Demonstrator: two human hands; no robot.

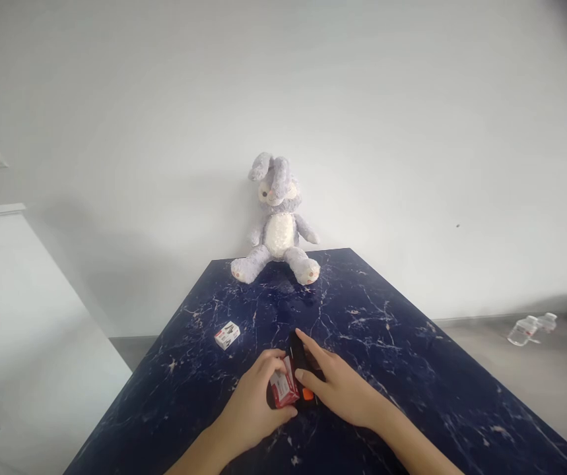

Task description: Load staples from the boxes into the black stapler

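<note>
At the near middle of the worktop (387,349), the left hand (251,399) pinches a red-and-white box (284,390) just beside the black object (298,355) clasped by the right hand (340,386), where uneven squeezing could dent the box or make either slip.

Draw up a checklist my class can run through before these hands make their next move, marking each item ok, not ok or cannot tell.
1. Left hand in contact with the red-and-white box: ok.
2. Right hand in contact with the black object: ok, thumb against it.
3. One hand free: not ok, both are occupied.
4. Underside of the black object undamaged: cannot tell, it is hidden.
5. Small white box apart from both hands: ok, on the tabletop.
6. Plush rabbit apart from the hands: ok, seated at the far end.
</note>
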